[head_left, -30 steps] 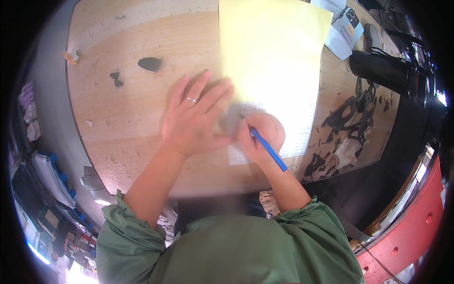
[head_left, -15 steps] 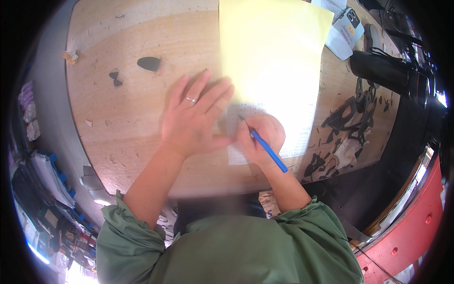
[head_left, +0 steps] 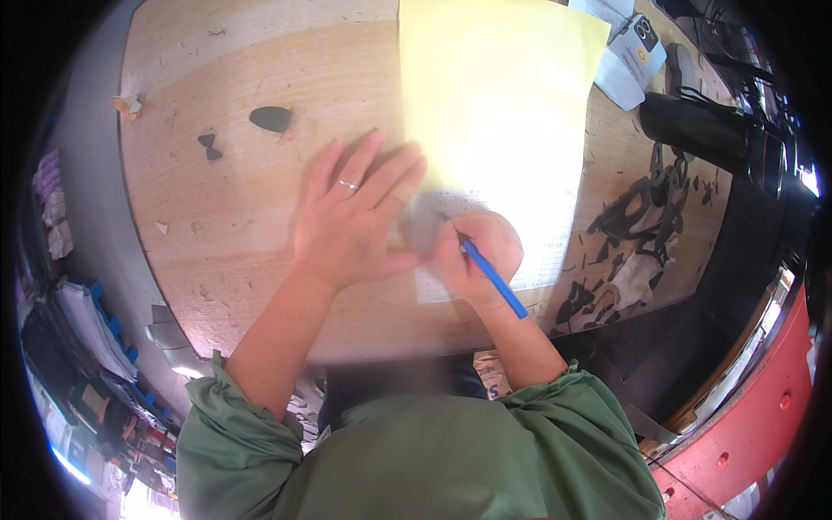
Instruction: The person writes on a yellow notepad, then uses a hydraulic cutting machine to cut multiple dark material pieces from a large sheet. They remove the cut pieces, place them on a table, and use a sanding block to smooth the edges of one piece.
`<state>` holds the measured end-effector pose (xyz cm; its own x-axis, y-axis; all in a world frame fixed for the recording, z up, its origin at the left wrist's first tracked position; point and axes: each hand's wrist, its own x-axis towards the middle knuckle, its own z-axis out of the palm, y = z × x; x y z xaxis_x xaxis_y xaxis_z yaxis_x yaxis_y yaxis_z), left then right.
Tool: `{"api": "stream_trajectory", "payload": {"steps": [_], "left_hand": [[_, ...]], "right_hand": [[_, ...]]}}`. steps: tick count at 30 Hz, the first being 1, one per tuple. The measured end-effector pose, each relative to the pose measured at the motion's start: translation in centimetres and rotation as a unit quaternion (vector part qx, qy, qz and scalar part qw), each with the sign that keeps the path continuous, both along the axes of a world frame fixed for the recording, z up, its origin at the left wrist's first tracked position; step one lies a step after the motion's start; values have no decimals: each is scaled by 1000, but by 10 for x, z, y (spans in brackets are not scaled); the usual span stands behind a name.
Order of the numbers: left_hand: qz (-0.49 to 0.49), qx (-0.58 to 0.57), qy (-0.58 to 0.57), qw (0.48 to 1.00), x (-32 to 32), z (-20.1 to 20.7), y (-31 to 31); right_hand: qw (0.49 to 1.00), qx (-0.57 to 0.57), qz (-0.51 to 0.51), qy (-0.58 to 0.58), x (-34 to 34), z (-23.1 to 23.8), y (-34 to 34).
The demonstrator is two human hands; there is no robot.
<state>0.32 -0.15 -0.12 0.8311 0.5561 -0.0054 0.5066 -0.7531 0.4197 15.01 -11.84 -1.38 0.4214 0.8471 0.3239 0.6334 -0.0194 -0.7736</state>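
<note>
My right hand [head_left: 485, 256] is closed round a blue pen [head_left: 496, 279], whose tip rests on or just over a white printed form [head_left: 546, 251]. Rows of lines cover the form, and strong glare washes out much of it. Directly beyond the form, a yellow sheet [head_left: 494, 61] stretches toward the far table edge. My left hand [head_left: 355, 208] lies flat with its fingers spread, a ring on one of them. Its fingertips and thumb reach the left edge of the papers, while the palm is on the wooden table [head_left: 225, 251].
Dark cut scraps [head_left: 641, 208] and a crumpled whitish piece [head_left: 633, 282] lie on the right. Behind them are a black cylindrical object [head_left: 693, 126] and a light-coloured phone [head_left: 633, 56]. A dark rounded piece [head_left: 270, 119] and a small bow-shaped scrap [head_left: 209, 146] sit far left.
Almost nothing differs. The papers and table sit very slightly further left in the picture, and both hands keep their places, the pen still in my right hand.
</note>
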Motion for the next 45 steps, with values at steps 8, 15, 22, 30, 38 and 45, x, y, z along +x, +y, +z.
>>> {"api": "stream_trajectory", "payload": {"steps": [8,15,22,30,38,45], "left_hand": [[2,-5,-10,1000,-1,-2,0],[1,-2,-8,1000,-1,-1,0],[4,-2,-13,1000,-1,-2,0],[0,-6,-6,1000,-1,-2,0],[-2,-6,-6,1000,-1,-1,0],[-3,0,-6,1000,-1,-1,0]], "right_hand": [[1000,11,4,-2,1,0,0],[1000,19,19,5,2,0,3],[1000,14,18,11,1,-2,3],[1000,16,6,15,1,1,1],[1000,20,-4,5,1,0,0],[1000,20,2,1,2,0,1]]}}
